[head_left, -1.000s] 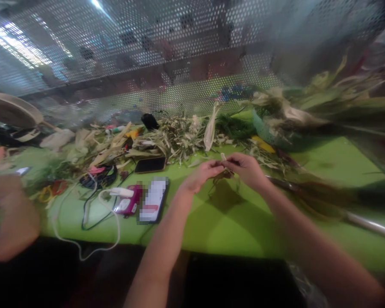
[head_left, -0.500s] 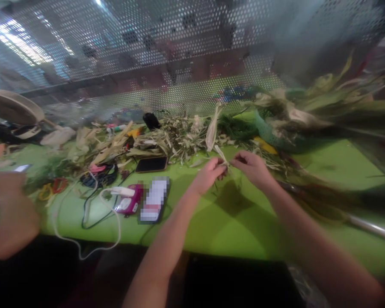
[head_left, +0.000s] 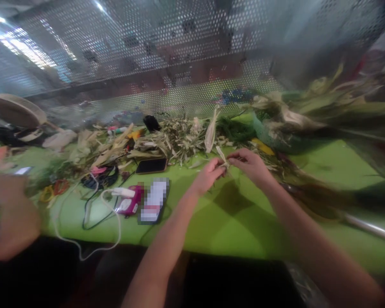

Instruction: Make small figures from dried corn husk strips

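My left hand (head_left: pixel 210 174) pinches a small pale strip of dried corn husk (head_left: pixel 221 154), whose upper end sticks up above the fingers. My right hand (head_left: pixel 249 167) meets it from the right, with thumb and fingertips closed on the same husk by its lower part. Thin bits hang below the fingers, too blurred to make out. Just behind my hands a larger corn husk (head_left: pixel 211 133) leans up against a heap of cut husk strips (head_left: pixel 182 137). Both hands are held above the green table (head_left: pixel 199 226).
Left of my arms lie a black phone (head_left: pixel 151 165), a lit phone (head_left: pixel 154 201) and a magenta power adapter (head_left: pixel 130 201) with a white cable. A co-worker's arm (head_left: pixel 14 214) rests at far left. At right stands a green basket (head_left: pixel 276 134) with husks. Behind is a perforated screen (head_left: pixel 192 92).
My right hand has moved slightly left, its fingertips now closer to the left hand and the husk strip. The strip's upper end has shifted a little; everything else stays in place.
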The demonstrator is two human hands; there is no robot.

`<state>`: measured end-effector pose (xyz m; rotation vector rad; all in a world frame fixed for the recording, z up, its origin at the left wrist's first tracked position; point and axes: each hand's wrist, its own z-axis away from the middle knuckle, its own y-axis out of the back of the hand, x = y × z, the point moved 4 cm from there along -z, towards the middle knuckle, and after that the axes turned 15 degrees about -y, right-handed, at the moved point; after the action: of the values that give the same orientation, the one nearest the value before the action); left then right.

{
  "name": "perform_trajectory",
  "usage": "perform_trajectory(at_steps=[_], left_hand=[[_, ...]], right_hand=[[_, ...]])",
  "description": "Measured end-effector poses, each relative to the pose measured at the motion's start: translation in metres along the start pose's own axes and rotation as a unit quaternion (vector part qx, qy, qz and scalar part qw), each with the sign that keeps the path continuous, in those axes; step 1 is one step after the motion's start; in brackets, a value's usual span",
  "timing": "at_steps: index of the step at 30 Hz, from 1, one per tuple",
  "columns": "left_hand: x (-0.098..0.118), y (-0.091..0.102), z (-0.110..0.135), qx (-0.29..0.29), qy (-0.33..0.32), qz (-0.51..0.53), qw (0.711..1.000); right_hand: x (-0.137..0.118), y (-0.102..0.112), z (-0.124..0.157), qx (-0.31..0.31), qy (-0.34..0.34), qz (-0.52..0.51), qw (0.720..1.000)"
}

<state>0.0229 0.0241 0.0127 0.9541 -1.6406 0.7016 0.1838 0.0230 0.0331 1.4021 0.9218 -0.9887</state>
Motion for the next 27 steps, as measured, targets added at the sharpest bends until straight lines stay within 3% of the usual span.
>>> perform_trajectory(at_steps=[4, 8, 14, 17, 20, 22, 25, 27], left_hand=[[0.001, -0.006, -0.001, 0.001, 0.003, -0.015, 1.0], [0.0, -0.011, -0.002, -0.001, -0.002, -0.027, 1.0], [-0.002, -0.013, -0.002, -0.02, -0.013, -0.041, 0.999], [-0.006, -0.014, 0.0, -0.017, -0.015, -0.029, 0.999], [-0.012, -0.011, -0.001, 0.031, -0.01, -0.011, 0.999], [-0.015, -0.006, -0.003, 0.096, -0.003, 0.031, 0.995], [-0.017, 0.0, -0.005, 0.195, 0.019, 0.143, 0.97], [-0.016, 0.001, -0.006, 0.224, 0.028, 0.202, 0.953]], right_hand=[[-0.002, -0.001, 0.002, -0.014, 0.017, -0.031, 0.999], [0.005, -0.007, 0.001, -0.048, -0.025, -0.139, 0.989], [0.007, -0.008, 0.002, 0.033, -0.001, -0.104, 0.994], [0.008, -0.01, 0.001, 0.024, -0.028, -0.1, 0.994], [0.007, -0.006, -0.001, 0.025, -0.057, -0.12, 0.991], [0.005, 0.001, 0.0, 0.063, -0.048, -0.133, 0.988], [0.003, 0.007, 0.005, 0.122, -0.032, -0.137, 0.982], [0.001, 0.003, 0.01, 0.12, -0.018, -0.103, 0.987]])
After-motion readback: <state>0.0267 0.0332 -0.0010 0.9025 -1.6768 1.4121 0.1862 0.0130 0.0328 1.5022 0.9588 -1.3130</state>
